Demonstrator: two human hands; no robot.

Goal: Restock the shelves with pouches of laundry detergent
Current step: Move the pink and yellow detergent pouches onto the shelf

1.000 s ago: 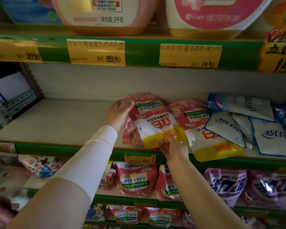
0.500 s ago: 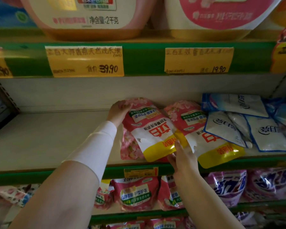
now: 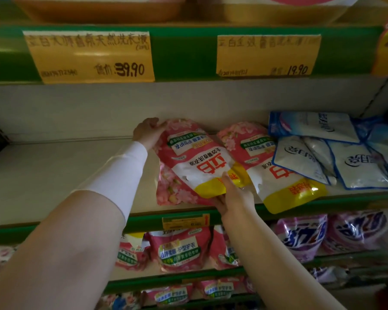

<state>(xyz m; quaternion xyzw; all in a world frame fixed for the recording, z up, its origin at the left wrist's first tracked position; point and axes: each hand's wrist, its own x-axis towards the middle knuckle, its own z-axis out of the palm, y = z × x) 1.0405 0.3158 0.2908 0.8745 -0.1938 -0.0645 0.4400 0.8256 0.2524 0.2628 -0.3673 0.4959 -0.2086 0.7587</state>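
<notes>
The pouch (image 3: 199, 162) lies slanted on the middle shelf (image 3: 54, 171), printed face up and upside down to the viewer. Its pink flowered end points toward the back wall and its yellow band toward the front edge. It rests on top of a second pouch (image 3: 173, 191), whose flowered side shows under it at the left and front.

The left grip (image 3: 148, 134) holds the far end, with fingers curled round the pouch's back left corner. The right grip (image 3: 235, 198) holds the near end: the thumb (image 3: 225, 179) lies on top of the yellow band, and the fingers reach underneath, out of sight. A white sleeve (image 3: 119, 175) covers the left forearm up to the wrist; the right forearm is bare.

Just to the right lies a third pouch (image 3: 267, 162) of the same print, slanted the same way, its yellow end hanging over the shelf's green lip (image 3: 345, 200). The held pouch's right edge meets it. Further right, blue-and-white pouches (image 3: 323, 157) lie piled across one another, the nearest overlapping the third pouch.

On the green rail above hang two yellow price tags, 39.90 (image 3: 90, 57) at the left and 19.90 (image 3: 267, 54) at the right. The shelf below carries pink pouches (image 3: 179, 251) under the hands and purple pouches (image 3: 300, 236) to the right.
</notes>
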